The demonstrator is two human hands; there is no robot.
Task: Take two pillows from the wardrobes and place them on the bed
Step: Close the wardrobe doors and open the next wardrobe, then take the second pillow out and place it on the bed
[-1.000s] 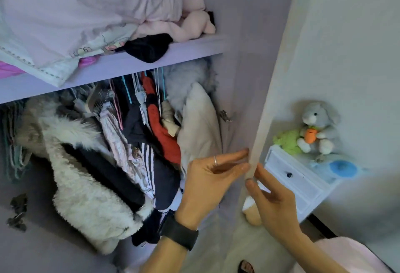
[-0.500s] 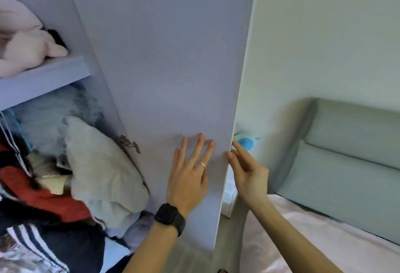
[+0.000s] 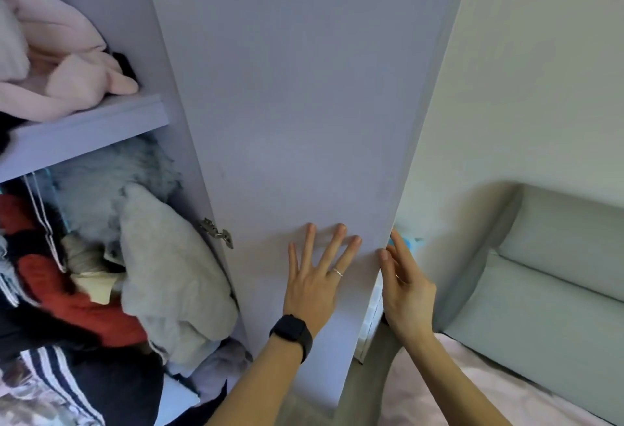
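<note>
The lilac wardrobe door (image 3: 297, 128) stands open and fills the middle of the view. My left hand (image 3: 317, 277), with a ring and a black watch, lies flat and open on the door's inner face, fingers spread. My right hand (image 3: 403, 282) holds the door's free edge, thumb on the near face and fingers behind it. The bed (image 3: 499, 395) with a pink sheet lies at the lower right. On the wardrobe shelf (image 3: 91, 131) rest pale pink soft things (image 3: 64, 67); I cannot make out a pillow for certain.
Below the shelf hang crowded clothes: a beige garment (image 3: 169, 270), a red one (image 3: 67, 307), a grey furry one (image 3: 104, 185) and a dark striped one (image 3: 64, 378). A grey-green padded headboard (image 3: 557, 263) stands against the pale wall. A metal hinge (image 3: 217, 234) sits on the door.
The view has swung right from the wardrobe's inside to the door and bed. Both hands have gone from the door's edge onto the door, the left now flat on it.
</note>
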